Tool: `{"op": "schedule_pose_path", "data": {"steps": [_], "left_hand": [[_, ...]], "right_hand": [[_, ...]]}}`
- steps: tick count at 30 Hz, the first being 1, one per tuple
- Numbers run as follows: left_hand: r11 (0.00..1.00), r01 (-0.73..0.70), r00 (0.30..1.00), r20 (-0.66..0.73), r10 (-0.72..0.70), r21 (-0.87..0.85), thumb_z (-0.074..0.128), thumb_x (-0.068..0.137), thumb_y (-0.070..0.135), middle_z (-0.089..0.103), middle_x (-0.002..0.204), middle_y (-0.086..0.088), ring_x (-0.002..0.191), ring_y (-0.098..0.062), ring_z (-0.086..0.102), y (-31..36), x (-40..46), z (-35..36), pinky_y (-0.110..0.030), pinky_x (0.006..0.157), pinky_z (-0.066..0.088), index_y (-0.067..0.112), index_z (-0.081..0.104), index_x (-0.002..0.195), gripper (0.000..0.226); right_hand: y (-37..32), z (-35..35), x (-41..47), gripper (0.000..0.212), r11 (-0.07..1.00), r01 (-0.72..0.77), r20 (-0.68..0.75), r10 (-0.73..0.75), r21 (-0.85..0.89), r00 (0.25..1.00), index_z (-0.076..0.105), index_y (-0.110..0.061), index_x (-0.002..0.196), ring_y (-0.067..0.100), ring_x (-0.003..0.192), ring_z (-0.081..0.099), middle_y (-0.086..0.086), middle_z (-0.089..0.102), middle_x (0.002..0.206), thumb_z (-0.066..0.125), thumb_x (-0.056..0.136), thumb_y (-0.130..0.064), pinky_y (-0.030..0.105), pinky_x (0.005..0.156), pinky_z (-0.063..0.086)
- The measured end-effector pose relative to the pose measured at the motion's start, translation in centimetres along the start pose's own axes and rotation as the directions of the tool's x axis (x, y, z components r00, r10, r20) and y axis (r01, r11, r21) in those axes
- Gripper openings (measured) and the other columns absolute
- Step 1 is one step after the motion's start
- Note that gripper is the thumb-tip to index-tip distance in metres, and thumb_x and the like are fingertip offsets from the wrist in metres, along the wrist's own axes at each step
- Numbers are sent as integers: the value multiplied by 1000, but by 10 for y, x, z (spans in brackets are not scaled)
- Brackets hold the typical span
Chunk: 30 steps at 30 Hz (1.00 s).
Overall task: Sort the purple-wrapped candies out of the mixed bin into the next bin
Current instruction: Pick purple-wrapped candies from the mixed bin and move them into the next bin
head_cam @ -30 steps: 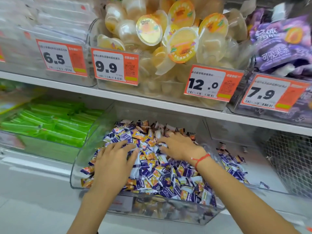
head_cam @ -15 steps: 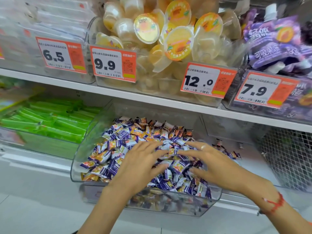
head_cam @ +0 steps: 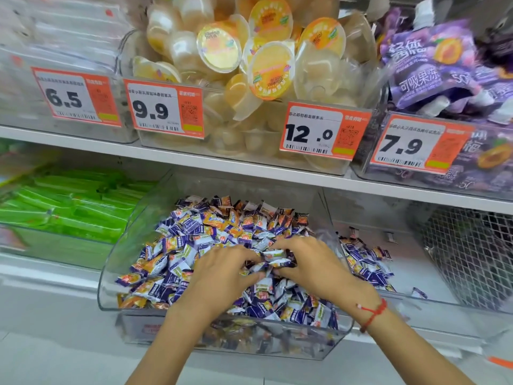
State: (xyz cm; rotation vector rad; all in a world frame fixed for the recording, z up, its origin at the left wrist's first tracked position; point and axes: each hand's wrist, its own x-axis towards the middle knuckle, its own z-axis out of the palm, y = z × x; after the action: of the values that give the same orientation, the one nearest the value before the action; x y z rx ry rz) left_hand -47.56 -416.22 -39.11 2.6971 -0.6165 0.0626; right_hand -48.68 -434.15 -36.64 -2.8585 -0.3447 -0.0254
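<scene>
both hands in mixed bin [head_cam: 111,279], left hand [head_cam: 222,276] & right hand [head_cam: 313,265] fingers curled, pinching candies [head_cam: 274,258] btwn them, next bin [head_cam: 433,304] just beside

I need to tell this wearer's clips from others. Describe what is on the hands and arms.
Both forearms are bare, no sleeves in view. The left hand has no glove, and no ring or watch shows on it. The right hand is also ungloved; its wrist carries a thin red string bracelet with a small pale bead and a loose knotted end.
</scene>
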Motion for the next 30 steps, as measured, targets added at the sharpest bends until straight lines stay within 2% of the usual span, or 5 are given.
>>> {"op": "schedule_pose_path", "data": {"steps": [7,13,19,23,30], "left_hand": [[997,71,988,-139,-73,-23,46,97,43,70,102,15,97,-5,64,-1,0,-2,-24,71,47,39,50,133,36],[999,52,982,-180,-52,-5,44,97,44,69,104,17,92,-3,65,4,-2,-1,-23,67,49,39,50,133,36],[967,-79,939,-343,-8,-240,46,93,47,45,130,31,122,6,40,16,-2,2,-23,101,38,41,50,131,38],[715,-120,928,-334,-167,-689,51,84,52,62,96,29,96,3,57,34,0,-4,-17,71,49,40,65,106,29],[600,13,955,-168,-244,-800,69,82,35,65,105,15,84,5,65,21,8,6,-22,80,52,28,61,122,41]], "right_hand": [[11,-10,-15,52,787,-113,-12,152,607,988,41,-23,142,6,53,57,-12,44,135,56,94,-34,19,56,45],[24,-32,-29,52,273,-236,197,161,933,967,46,-23,138,19,71,52,-1,56,106,63,90,-28,18,50,44],[30,-33,-28,58,299,-271,215,209,915,954,41,-25,141,18,69,54,4,54,110,65,89,-31,18,51,45],[17,-25,-7,57,411,-266,195,207,872,959,34,-26,144,17,95,63,2,42,136,57,93,-40,18,61,48],[-6,-13,10,52,287,-323,298,129,902,946,32,-27,147,13,121,50,-8,35,150,47,98,-38,23,74,51]]}}
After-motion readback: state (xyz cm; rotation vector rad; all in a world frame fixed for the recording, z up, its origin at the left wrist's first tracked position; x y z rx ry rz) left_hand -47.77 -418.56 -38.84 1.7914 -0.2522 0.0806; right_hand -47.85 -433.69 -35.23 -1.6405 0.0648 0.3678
